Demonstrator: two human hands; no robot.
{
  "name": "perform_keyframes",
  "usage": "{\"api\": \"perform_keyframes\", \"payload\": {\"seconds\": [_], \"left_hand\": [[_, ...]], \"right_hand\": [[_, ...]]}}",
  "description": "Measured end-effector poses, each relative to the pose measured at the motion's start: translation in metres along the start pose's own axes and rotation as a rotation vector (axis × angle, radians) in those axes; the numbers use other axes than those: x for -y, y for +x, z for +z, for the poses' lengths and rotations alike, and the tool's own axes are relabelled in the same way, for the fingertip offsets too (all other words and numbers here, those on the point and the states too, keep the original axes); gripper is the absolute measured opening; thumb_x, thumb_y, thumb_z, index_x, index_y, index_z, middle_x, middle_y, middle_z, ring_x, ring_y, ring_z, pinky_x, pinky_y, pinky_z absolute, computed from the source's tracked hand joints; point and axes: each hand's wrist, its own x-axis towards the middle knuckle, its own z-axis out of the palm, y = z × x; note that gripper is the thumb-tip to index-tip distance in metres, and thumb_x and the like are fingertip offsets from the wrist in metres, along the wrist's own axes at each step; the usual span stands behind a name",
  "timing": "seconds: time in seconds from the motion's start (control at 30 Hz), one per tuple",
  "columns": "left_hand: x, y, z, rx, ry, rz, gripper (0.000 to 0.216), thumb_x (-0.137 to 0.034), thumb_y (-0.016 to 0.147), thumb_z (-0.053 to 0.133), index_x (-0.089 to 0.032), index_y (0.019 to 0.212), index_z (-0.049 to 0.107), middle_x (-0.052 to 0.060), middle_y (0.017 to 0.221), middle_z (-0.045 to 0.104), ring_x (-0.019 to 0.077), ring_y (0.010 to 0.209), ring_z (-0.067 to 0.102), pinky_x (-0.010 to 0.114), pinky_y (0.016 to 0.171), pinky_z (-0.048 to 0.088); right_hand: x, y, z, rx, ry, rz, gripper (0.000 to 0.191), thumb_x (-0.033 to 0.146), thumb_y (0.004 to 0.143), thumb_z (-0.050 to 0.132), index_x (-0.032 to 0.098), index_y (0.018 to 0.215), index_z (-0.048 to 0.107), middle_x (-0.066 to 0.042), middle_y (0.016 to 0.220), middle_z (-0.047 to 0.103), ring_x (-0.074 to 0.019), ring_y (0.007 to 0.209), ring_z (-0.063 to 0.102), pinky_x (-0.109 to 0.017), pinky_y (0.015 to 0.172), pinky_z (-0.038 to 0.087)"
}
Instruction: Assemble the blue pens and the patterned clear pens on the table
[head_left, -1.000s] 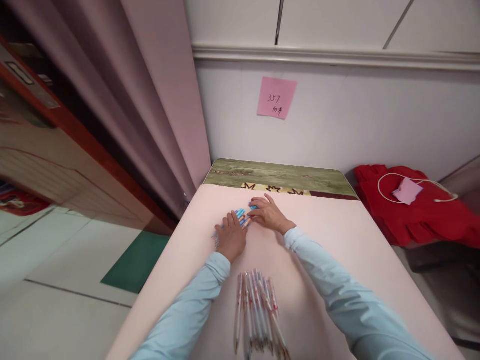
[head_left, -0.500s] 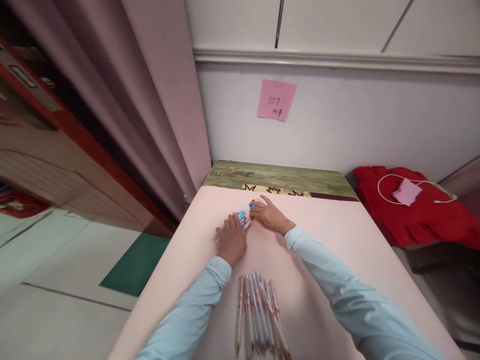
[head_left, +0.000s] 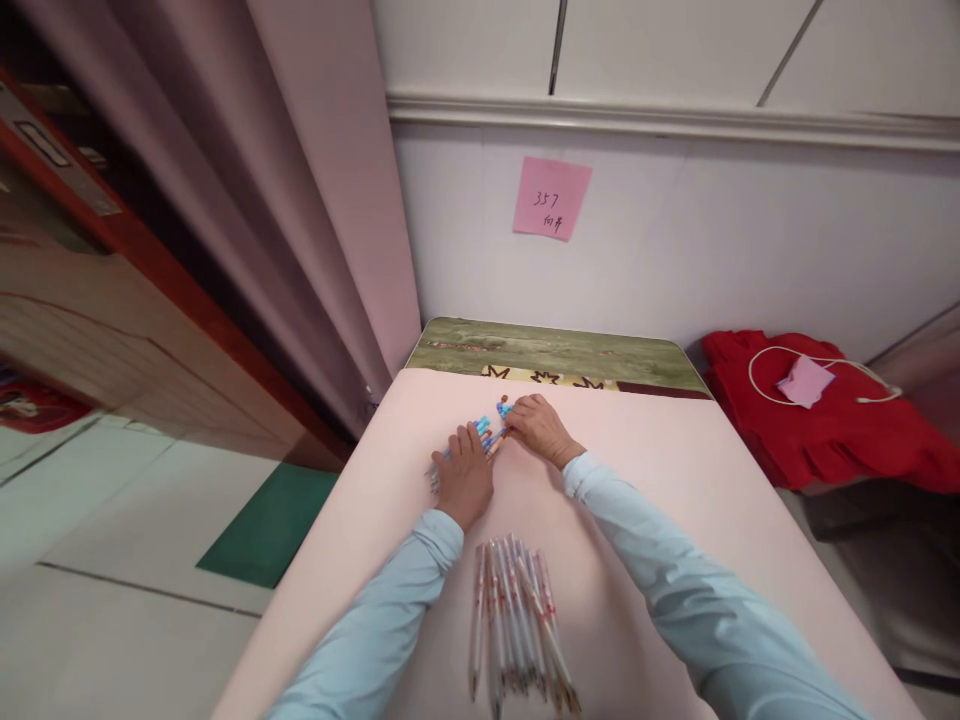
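Note:
On the pink table top (head_left: pixel 675 520) lies a small bunch of blue-capped pens (head_left: pixel 484 432) near the far middle. My left hand (head_left: pixel 463 478) rests flat on the bunch, fingers together and stretched over the pens. My right hand (head_left: pixel 538 428) is at the bunch's right end with its fingers curled in a pinch on the blue pen tips. Nearer to me, between my two light-blue sleeves, a second bunch of several white pens with red marks (head_left: pixel 517 622) lies side by side.
A green patterned strip (head_left: pixel 555 352) ends the table at the white wall, where a pink sticky note (head_left: pixel 551 197) hangs. A mauve curtain (head_left: pixel 300 200) falls at the left. A red cloth (head_left: pixel 825 430) with a white cable and a pink slip lies at the right.
My right hand's fingers, spread a second ago, have curled in on the pen tips. The left hand has stayed on the bunch. The view shifted slightly.

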Motion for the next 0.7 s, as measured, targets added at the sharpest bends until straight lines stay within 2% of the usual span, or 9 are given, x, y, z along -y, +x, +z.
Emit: {"api": "perform_keyframes", "payload": {"seconds": [0.13,0.3,0.43,0.5,0.6,0.7], "left_hand": [[0.000,-0.001,0.002,0.002,-0.011,0.004,0.058,-0.029,0.097,0.029,-0.005,0.149,0.029,0.027,0.148,0.035,0.0370,0.126,0.040,0.060,0.095,0.036],[-0.001,-0.002,0.003,0.002,-0.019,-0.001,0.058,-0.031,0.097,0.028,-0.006,0.150,0.029,0.027,0.151,0.033,0.0382,0.131,0.038,0.064,0.099,0.031],[0.000,-0.001,-0.004,0.011,-0.034,0.032,0.068,-0.048,0.093,0.040,-0.014,0.152,0.027,0.023,0.156,0.026,0.0423,0.140,0.023,0.072,0.103,0.016],[0.000,-0.002,-0.011,-0.040,-0.051,0.086,0.074,-0.052,0.089,0.047,-0.015,0.151,0.030,0.021,0.157,0.025,0.0409,0.143,0.018,0.069,0.106,0.014],[-0.005,-0.003,-0.020,-0.093,-0.105,0.192,0.057,-0.041,0.090,0.053,-0.016,0.140,0.046,0.019,0.148,0.041,0.0349,0.135,0.034,0.056,0.108,0.026],[-0.012,-0.007,-0.024,-0.042,-0.163,0.267,0.028,-0.029,0.095,0.045,-0.018,0.115,0.062,0.015,0.118,0.062,0.0296,0.116,0.052,0.045,0.098,0.039]], "right_hand": [[-0.001,-0.006,0.001,-0.010,-0.002,-0.025,0.021,0.030,0.097,0.052,0.018,0.093,0.070,-0.010,0.089,0.069,-0.0230,0.092,0.051,-0.037,0.085,0.029],[-0.004,-0.015,-0.009,0.005,-0.011,-0.115,0.025,0.028,0.100,0.045,0.019,0.103,0.069,-0.010,0.095,0.069,-0.0224,0.097,0.051,-0.037,0.090,0.028],[-0.005,-0.019,-0.017,0.013,0.015,-0.144,0.025,0.027,0.100,0.045,0.020,0.106,0.068,-0.010,0.099,0.069,-0.0228,0.098,0.051,-0.037,0.091,0.029],[-0.003,-0.021,-0.020,0.006,0.044,-0.137,0.024,0.027,0.100,0.046,0.020,0.105,0.069,-0.010,0.097,0.069,-0.0227,0.097,0.052,-0.037,0.090,0.030],[0.003,-0.029,-0.026,0.001,0.088,-0.126,0.024,0.029,0.099,0.046,0.020,0.105,0.068,-0.010,0.096,0.068,-0.0221,0.096,0.054,-0.035,0.090,0.033],[0.011,-0.042,-0.034,-0.005,0.166,-0.091,0.025,0.031,0.100,0.044,0.020,0.108,0.065,-0.010,0.097,0.068,-0.0216,0.096,0.056,-0.034,0.090,0.037]]}}
